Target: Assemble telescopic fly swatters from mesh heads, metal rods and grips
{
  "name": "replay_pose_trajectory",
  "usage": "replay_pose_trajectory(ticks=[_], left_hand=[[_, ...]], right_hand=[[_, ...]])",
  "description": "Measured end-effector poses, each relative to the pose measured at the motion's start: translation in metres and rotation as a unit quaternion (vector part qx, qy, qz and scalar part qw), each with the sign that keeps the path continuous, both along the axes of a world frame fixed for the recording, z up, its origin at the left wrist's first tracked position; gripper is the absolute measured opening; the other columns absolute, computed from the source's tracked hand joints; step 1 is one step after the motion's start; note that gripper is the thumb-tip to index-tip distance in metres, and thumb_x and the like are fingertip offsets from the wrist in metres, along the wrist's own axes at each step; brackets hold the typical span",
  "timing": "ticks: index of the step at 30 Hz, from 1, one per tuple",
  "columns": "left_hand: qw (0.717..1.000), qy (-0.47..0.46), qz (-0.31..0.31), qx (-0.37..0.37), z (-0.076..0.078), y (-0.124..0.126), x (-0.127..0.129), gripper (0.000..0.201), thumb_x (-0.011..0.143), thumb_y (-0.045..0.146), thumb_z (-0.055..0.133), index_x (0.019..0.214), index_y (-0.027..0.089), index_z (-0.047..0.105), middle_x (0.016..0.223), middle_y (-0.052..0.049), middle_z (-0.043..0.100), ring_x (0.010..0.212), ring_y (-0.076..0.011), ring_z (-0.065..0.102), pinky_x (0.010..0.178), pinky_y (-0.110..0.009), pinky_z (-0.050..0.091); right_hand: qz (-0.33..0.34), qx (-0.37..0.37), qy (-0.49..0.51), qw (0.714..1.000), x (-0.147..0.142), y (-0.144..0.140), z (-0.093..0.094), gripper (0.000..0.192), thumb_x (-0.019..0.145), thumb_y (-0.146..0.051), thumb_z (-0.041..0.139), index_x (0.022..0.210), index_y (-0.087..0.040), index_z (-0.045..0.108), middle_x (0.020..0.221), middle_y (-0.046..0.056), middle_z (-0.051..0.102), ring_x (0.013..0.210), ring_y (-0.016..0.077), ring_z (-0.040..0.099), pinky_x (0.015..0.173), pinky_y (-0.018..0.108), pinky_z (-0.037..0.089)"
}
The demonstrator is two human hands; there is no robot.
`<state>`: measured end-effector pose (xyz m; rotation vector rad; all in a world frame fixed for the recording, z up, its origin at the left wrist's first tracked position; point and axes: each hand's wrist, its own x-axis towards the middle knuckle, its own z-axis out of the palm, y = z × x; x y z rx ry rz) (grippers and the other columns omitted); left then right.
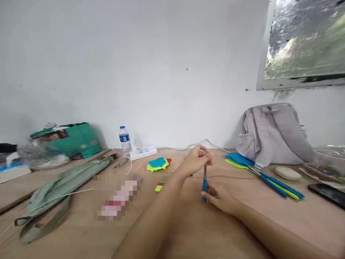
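Note:
Upright in front of me stands a thin metal rod with a blue handle (205, 190). My right hand (219, 196) is closed around the handle, low over the table. Above it, my left hand (198, 160) has its fingers closed at the rod's upper end, and they hide the tip. Left of my hands lies a stack of flat blue, yellow and red pieces with jagged edges (158, 164). Closer to me are small green, red and yellow pieces (160, 186). To the right lie several similar rods with blue and yellow handles (280, 185), flat blue and yellow heads (241, 160) at their far ends.
A grey backpack (275, 133), a pale computer mouse (288, 173) and a black phone (329, 194) are on the right. Leftward are a power strip (143, 153), water bottle (124, 140), green bag (78, 140) and grey-green cloth bag (64, 183). A blurred pinkish item (121, 199) lies nearer.

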<state>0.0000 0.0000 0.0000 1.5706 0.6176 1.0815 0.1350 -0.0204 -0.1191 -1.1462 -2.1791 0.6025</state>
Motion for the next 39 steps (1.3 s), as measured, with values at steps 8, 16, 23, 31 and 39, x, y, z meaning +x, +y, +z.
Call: replay_pose_trajectory(ticks=[8,16,23,31,39], left_hand=[[0.986,-0.099,-0.042,-0.126,-0.021,0.01,0.018,0.044,0.067,0.04,0.06,0.05,0.02,0.023,0.038,0.012,0.018,0.032,-0.0009,0.016,0.035,-0.017,0.013],[0.947,-0.297,0.085,-0.09,-0.033,0.0,0.033,0.047,0.059,0.023,0.063,0.049,0.02,0.017,0.037,0.013,0.013,0.031,0.0001,0.014,0.036,-0.018,0.011],[0.946,-0.31,0.033,-0.089,-0.049,-0.005,0.029,0.051,0.055,0.022,0.068,0.052,0.02,0.017,0.04,0.013,0.014,0.032,0.0011,0.014,0.037,-0.016,0.012],[0.967,-0.221,-0.08,-0.096,-0.049,0.003,0.019,0.057,0.052,0.034,0.073,0.047,0.018,0.018,0.039,0.013,0.016,0.033,0.0011,0.014,0.039,-0.017,0.013],[0.995,0.046,-0.028,0.08,-0.036,0.05,-0.03,0.033,0.081,0.05,0.034,0.085,0.019,0.043,0.069,-0.001,0.052,0.063,-0.0132,0.052,0.066,-0.031,0.042]], right_hand=[[-0.009,0.052,0.027,0.998,-0.004,-0.003,-0.007,0.03,0.087,-0.04,0.03,0.073,-0.02,0.047,0.069,0.002,0.057,0.063,0.0154,0.052,0.06,0.028,0.041],[-0.158,0.116,0.104,0.975,0.002,0.0,-0.018,0.031,0.086,-0.045,0.029,0.079,-0.021,0.049,0.07,0.004,0.058,0.066,0.0188,0.055,0.058,0.029,0.042],[-0.142,0.091,0.089,0.982,0.002,0.002,-0.017,0.04,0.083,-0.053,0.026,0.068,-0.022,0.045,0.06,0.002,0.055,0.057,0.0178,0.052,0.052,0.028,0.04],[-0.074,0.053,0.143,0.985,-0.005,0.001,-0.019,0.042,0.083,-0.055,0.027,0.06,-0.022,0.039,0.054,-0.002,0.041,0.051,0.0136,0.042,0.049,0.025,0.036],[-0.127,0.025,0.164,0.978,-0.007,0.0,-0.008,0.04,0.084,-0.053,0.026,0.081,-0.021,0.048,0.054,-0.004,0.039,0.051,0.0132,0.041,0.049,0.025,0.034]])
